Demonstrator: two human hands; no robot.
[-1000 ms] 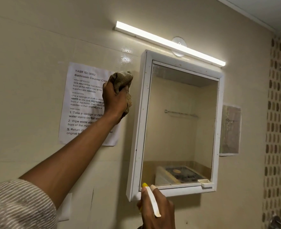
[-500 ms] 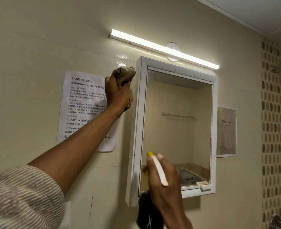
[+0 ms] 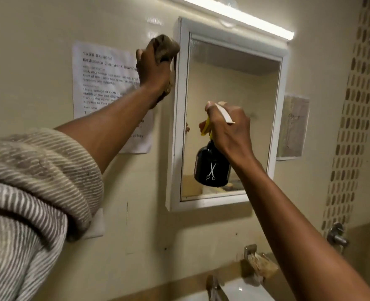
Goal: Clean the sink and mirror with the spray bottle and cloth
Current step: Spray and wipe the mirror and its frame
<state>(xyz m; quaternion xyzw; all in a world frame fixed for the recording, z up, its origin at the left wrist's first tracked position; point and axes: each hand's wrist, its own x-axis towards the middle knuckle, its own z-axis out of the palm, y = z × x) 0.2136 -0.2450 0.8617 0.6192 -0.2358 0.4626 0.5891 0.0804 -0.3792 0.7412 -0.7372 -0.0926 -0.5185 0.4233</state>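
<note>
A white-framed mirror point(image 3: 234, 88) hangs on the beige tiled wall. My left hand point(image 3: 154, 70) is raised beside the frame's upper left corner, gripping a bunched brown cloth point(image 3: 165, 47) that touches the frame's left edge. My right hand point(image 3: 227, 129) holds a black spray bottle point(image 3: 211, 168) with a scissors logo and a white and yellow trigger head, up in front of the lower middle of the glass, nozzle towards the mirror. The white sink point(image 3: 242, 290) shows at the bottom edge.
A printed task sheet point(image 3: 101, 83) is taped left of the mirror, a smaller sheet point(image 3: 292, 127) to its right. A light bar point(image 3: 234, 14) runs above. A faucet point(image 3: 215, 285), a soap holder point(image 3: 258, 261) and a wall valve point(image 3: 337, 235) sit below.
My right hand has lifted the spray bottle higher, up in front of the mirror glass. My left hand with the cloth has shifted right against the frame. The view has tilted downward.
</note>
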